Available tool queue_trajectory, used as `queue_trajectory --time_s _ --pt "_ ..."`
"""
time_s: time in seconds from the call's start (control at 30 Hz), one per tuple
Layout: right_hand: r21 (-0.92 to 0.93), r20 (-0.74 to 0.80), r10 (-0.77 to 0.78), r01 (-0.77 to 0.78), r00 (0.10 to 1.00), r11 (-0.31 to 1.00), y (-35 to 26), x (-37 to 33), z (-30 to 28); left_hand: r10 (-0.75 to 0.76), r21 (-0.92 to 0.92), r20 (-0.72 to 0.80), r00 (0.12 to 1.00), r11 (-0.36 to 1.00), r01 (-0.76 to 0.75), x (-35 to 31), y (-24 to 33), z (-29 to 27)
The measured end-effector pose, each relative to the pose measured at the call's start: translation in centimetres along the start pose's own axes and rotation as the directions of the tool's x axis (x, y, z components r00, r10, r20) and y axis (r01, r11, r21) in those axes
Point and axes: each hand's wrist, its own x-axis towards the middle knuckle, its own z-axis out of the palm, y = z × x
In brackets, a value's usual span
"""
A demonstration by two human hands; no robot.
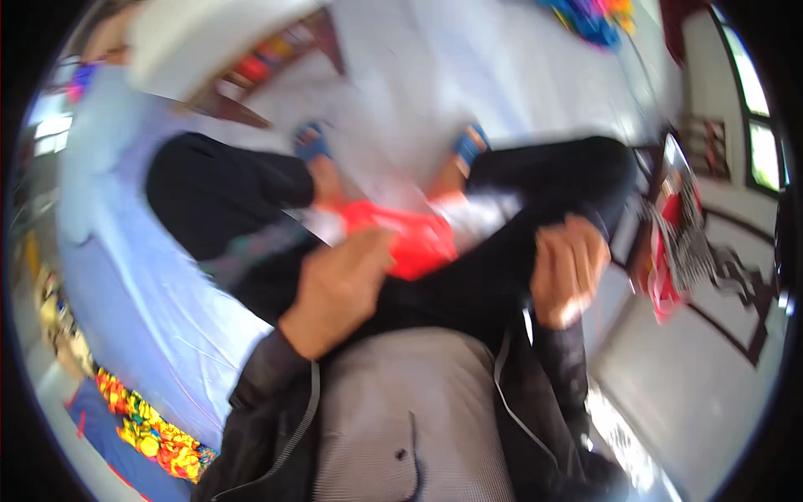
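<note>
The picture is blurred by motion. My left hand (339, 289) rests on my lap and touches a bright red-orange piece of soft material (410, 238) lying between my knees; whether it grips the material I cannot tell. My right hand (567, 269) is curled at my right thigh, fingers closed, apparently pinching the edge of my dark jacket (544, 368). I am sitting in black trousers (226, 197), with blue sandals (311, 142) on my feet on the pale floor.
A light blue sheet (125, 276) covers the surface at my left, with a colourful patterned cloth (155, 435) below it. A red and black-white patterned bundle (677, 243) lies at the right. Bright coloured fabric (590, 17) sits at the top.
</note>
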Motion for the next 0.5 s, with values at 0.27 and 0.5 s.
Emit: queue_trajectory --time_s 0.27,0.5 --pt "0.478 -0.067 -0.055 0.081 0.996 0.875 -4.5 2.2 5.7 0.196 0.124 -0.25 0.948 0.978 -0.17 2.4 2.9 -10.7" --pt "0.674 0.072 -0.005 -0.045 0.997 0.738 -7.1 1.7 9.9 -0.117 0.089 -0.51 0.852 0.978 0.188 12.0 -6.1 -19.9"
